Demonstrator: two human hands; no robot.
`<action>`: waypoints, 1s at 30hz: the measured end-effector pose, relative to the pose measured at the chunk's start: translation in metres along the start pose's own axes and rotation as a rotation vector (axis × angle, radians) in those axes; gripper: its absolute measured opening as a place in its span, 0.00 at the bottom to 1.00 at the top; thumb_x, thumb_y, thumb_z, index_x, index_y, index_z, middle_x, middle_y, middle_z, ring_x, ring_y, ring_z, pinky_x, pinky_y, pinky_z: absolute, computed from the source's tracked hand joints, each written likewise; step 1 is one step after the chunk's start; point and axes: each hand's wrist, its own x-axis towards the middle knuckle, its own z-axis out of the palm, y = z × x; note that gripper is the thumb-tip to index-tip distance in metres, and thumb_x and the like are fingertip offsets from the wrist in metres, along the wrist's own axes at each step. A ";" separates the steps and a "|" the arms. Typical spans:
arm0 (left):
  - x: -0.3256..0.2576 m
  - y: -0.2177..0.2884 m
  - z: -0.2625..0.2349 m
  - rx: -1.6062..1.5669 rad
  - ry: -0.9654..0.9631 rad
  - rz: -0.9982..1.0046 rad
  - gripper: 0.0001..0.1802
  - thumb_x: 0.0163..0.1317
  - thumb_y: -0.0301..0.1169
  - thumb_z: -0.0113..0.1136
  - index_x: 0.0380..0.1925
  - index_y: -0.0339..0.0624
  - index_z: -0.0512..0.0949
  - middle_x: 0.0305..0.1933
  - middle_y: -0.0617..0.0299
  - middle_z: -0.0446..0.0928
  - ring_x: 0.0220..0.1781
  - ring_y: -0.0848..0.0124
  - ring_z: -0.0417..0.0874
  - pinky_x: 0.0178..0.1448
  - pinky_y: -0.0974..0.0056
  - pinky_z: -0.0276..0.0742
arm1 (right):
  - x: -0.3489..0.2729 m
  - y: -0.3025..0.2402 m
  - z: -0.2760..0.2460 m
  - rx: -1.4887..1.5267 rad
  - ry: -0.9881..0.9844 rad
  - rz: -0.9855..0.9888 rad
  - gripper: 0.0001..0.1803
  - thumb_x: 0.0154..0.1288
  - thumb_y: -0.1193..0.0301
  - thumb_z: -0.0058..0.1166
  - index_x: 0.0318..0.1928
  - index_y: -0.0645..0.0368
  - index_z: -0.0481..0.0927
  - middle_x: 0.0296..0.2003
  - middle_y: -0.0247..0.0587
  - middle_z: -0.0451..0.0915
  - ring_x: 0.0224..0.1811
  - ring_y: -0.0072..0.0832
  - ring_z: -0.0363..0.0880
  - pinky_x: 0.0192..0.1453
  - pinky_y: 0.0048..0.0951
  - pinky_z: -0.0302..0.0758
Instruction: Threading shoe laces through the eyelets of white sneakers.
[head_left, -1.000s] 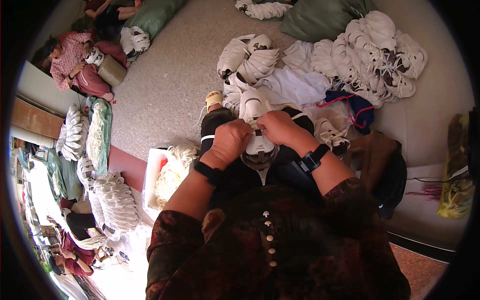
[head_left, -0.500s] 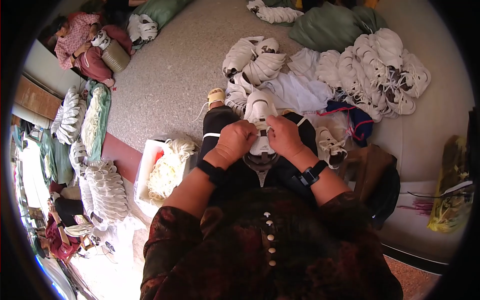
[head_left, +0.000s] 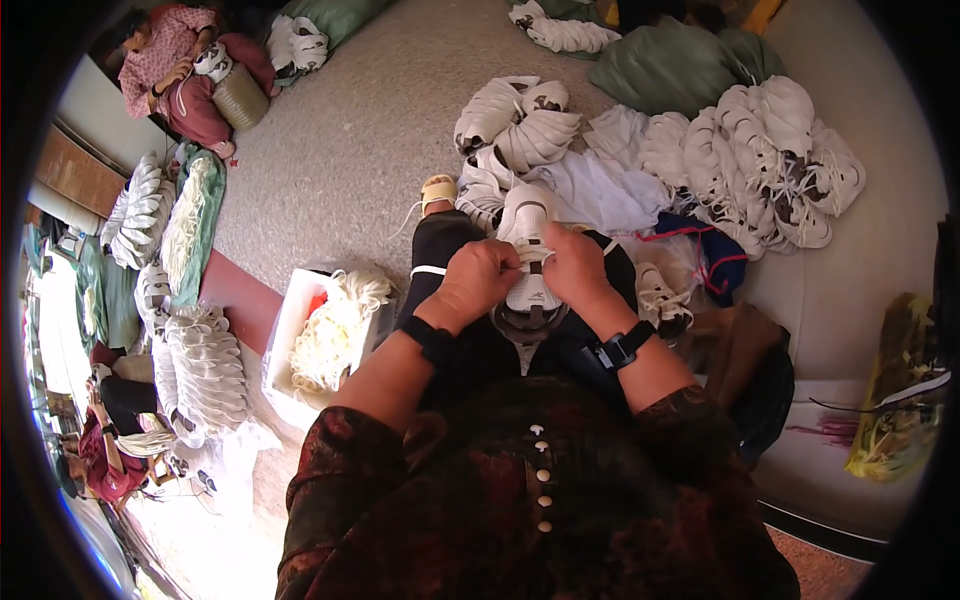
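A white shoe upper [head_left: 528,212] with a dark grey collar lies lengthwise between my knees, its toe pointing away from me. My left hand [head_left: 480,280] is closed in a pinch at the left side of its lacing area. Across from it, my right hand [head_left: 577,268] is curled with thumb and fingers together over the right side. Whatever thin thing the fingertips hold is too small to make out. Both wrists wear black bands.
On my left stands a white box [head_left: 283,350] of cream laces [head_left: 335,335]. White shoe uppers [head_left: 518,120] lie ahead, with a larger pile [head_left: 765,150] to the right beside a green sack [head_left: 670,65]. Another person [head_left: 170,60] sits at far left, a second [head_left: 110,450] at lower left.
My right hand has shifted slightly right, and the fingers of both hands have changed pose over the lacing area. The whole view has tilted slightly. The shoe upper stays between my knees.
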 end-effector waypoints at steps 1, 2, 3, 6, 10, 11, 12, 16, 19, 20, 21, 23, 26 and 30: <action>0.000 0.000 0.001 -0.004 0.006 -0.002 0.05 0.44 0.24 0.62 0.22 0.37 0.77 0.25 0.54 0.77 0.28 0.60 0.80 0.34 0.63 0.74 | 0.000 0.006 0.000 0.105 0.114 -0.019 0.05 0.42 0.80 0.50 0.24 0.63 0.71 0.18 0.45 0.74 0.19 0.39 0.74 0.25 0.38 0.70; 0.001 0.000 0.002 -0.023 0.001 -0.015 0.05 0.44 0.24 0.63 0.22 0.37 0.77 0.24 0.54 0.77 0.28 0.61 0.80 0.34 0.64 0.74 | -0.001 0.014 -0.001 0.101 0.110 -0.023 0.05 0.42 0.80 0.50 0.24 0.63 0.71 0.18 0.45 0.74 0.19 0.39 0.74 0.25 0.38 0.70; 0.001 0.000 0.003 -0.042 -0.005 -0.027 0.05 0.44 0.25 0.63 0.22 0.37 0.77 0.24 0.54 0.77 0.27 0.62 0.80 0.33 0.64 0.74 | -0.002 0.021 -0.002 0.500 -0.018 0.211 0.03 0.43 0.80 0.50 0.24 0.64 0.72 0.17 0.39 0.73 0.17 0.31 0.71 0.22 0.32 0.67; -0.001 -0.003 0.003 -0.055 -0.008 -0.046 0.05 0.44 0.25 0.63 0.22 0.36 0.77 0.24 0.55 0.77 0.27 0.65 0.80 0.33 0.65 0.75 | 0.001 0.024 -0.016 1.007 -0.303 0.478 0.03 0.45 0.79 0.50 0.25 0.65 0.75 0.17 0.30 0.70 0.16 0.19 0.66 0.20 0.21 0.61; 0.001 -0.003 0.003 -0.050 -0.016 -0.052 0.05 0.44 0.24 0.63 0.22 0.36 0.77 0.23 0.56 0.78 0.26 0.67 0.80 0.33 0.66 0.75 | 0.008 0.023 -0.032 0.987 -0.571 0.486 0.03 0.47 0.77 0.52 0.25 0.63 0.76 0.17 0.27 0.69 0.17 0.14 0.64 0.20 0.16 0.59; 0.001 -0.002 0.003 -0.071 -0.019 -0.049 0.05 0.44 0.24 0.63 0.22 0.36 0.77 0.23 0.57 0.78 0.26 0.68 0.80 0.33 0.67 0.75 | 0.010 0.022 -0.034 0.893 -0.628 0.477 0.03 0.48 0.76 0.53 0.24 0.64 0.76 0.17 0.27 0.69 0.17 0.15 0.65 0.21 0.17 0.61; 0.002 -0.002 0.003 -0.093 -0.022 -0.046 0.05 0.44 0.24 0.63 0.22 0.36 0.78 0.23 0.57 0.78 0.26 0.69 0.80 0.33 0.67 0.75 | 0.012 0.025 -0.032 0.893 -0.628 0.477 0.03 0.48 0.76 0.53 0.24 0.64 0.76 0.17 0.27 0.69 0.17 0.15 0.65 0.21 0.17 0.61; 0.002 -0.002 0.003 -0.086 -0.026 -0.056 0.04 0.44 0.23 0.63 0.22 0.36 0.78 0.23 0.58 0.78 0.26 0.71 0.80 0.33 0.68 0.74 | 0.014 0.025 -0.032 0.685 -0.578 0.145 0.04 0.47 0.76 0.55 0.23 0.64 0.76 0.18 0.28 0.71 0.22 0.19 0.69 0.30 0.21 0.67; 0.002 -0.003 0.002 -0.110 -0.037 -0.058 0.04 0.44 0.23 0.62 0.22 0.36 0.78 0.23 0.58 0.78 0.26 0.72 0.79 0.33 0.68 0.74 | 0.014 0.017 -0.036 0.552 -0.573 0.007 0.03 0.45 0.78 0.57 0.23 0.64 0.76 0.20 0.33 0.73 0.25 0.23 0.71 0.33 0.22 0.69; 0.003 -0.003 0.002 -0.105 -0.040 -0.062 0.04 0.44 0.23 0.62 0.22 0.36 0.78 0.23 0.58 0.78 0.26 0.72 0.79 0.33 0.68 0.74 | 0.014 0.016 -0.037 0.468 -0.547 -0.069 0.04 0.45 0.78 0.57 0.23 0.63 0.75 0.21 0.37 0.74 0.24 0.25 0.71 0.32 0.23 0.69; 0.003 -0.003 0.002 -0.100 -0.042 -0.067 0.04 0.44 0.22 0.62 0.22 0.36 0.78 0.22 0.59 0.78 0.26 0.73 0.79 0.33 0.68 0.74 | 0.013 0.013 -0.038 0.469 -0.547 -0.068 0.04 0.45 0.78 0.57 0.23 0.63 0.75 0.21 0.37 0.74 0.24 0.25 0.71 0.32 0.23 0.69; 0.004 -0.003 0.003 -0.107 -0.041 -0.064 0.04 0.44 0.22 0.62 0.22 0.36 0.78 0.22 0.58 0.78 0.25 0.73 0.79 0.33 0.68 0.74 | 0.011 0.005 -0.038 0.355 -0.377 -0.108 0.02 0.46 0.79 0.51 0.21 0.64 0.72 0.17 0.44 0.73 0.22 0.39 0.74 0.29 0.32 0.70; 0.003 -0.004 0.004 -0.119 -0.030 -0.059 0.04 0.45 0.22 0.62 0.22 0.36 0.77 0.22 0.58 0.77 0.25 0.73 0.79 0.33 0.69 0.74 | 0.006 -0.002 -0.028 -0.166 -0.095 -0.264 0.01 0.48 0.79 0.49 0.24 0.63 0.71 0.18 0.47 0.74 0.22 0.43 0.73 0.29 0.35 0.70; 0.003 0.000 0.005 -0.135 -0.013 -0.043 0.04 0.45 0.23 0.62 0.22 0.35 0.77 0.23 0.57 0.77 0.26 0.72 0.79 0.33 0.69 0.74 | 0.001 0.006 -0.007 -0.171 -0.047 -0.098 0.04 0.47 0.79 0.48 0.27 0.64 0.71 0.17 0.51 0.73 0.18 0.43 0.71 0.26 0.37 0.69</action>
